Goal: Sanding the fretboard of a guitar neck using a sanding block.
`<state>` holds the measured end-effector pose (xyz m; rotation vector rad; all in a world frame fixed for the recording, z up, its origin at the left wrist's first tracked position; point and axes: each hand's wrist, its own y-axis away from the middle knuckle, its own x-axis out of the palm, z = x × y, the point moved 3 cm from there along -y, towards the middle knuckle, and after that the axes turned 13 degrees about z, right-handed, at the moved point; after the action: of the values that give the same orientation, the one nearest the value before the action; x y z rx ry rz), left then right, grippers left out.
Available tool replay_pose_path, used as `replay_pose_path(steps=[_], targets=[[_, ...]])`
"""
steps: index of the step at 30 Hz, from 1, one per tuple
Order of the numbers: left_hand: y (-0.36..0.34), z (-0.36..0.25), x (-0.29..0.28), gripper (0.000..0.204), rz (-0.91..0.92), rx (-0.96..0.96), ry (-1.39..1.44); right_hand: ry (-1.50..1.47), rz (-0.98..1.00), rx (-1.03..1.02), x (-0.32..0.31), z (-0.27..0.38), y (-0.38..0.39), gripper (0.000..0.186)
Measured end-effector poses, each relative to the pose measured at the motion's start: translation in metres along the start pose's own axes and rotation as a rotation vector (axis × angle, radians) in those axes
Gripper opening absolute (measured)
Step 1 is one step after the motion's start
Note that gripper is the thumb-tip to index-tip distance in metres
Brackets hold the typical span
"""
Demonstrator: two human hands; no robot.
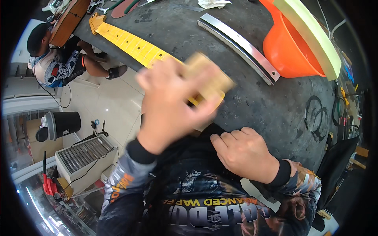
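A yellow guitar neck with dark dot inlays lies slantwise along the bench edge, its headstock at the far left. Over its near end, my left hand is closed on a tan rectangular block. Hand and block are smeared by motion, and they hide the heel of the neck. Whether the block touches the wood I cannot tell. My right hand rests at the bench edge with its fingers curled under, beside black cloth. What is in those fingers, if anything, is hidden.
A long silver bar lies beyond the neck on the dark bench. An orange container stands far right, a pale green strip across it. Black rings lie nearer. Another person sits at left with a brown wooden body.
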<state>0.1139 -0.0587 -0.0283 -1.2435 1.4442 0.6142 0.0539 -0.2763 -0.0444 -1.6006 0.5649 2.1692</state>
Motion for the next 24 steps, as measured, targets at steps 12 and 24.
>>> replay_pose_path(steps=[12, 24], targets=[[-0.008, 0.065, -0.015, 0.058, -0.111, -0.167, -0.141, -0.001, -0.029, -0.018, -0.002, 0.002, -0.002, 0.024], [0.009, 0.0, 0.006, 0.068, 0.033, -0.009, 0.047, -0.024, -0.02, -0.018, 0.0, -0.002, -0.004, 0.02]])
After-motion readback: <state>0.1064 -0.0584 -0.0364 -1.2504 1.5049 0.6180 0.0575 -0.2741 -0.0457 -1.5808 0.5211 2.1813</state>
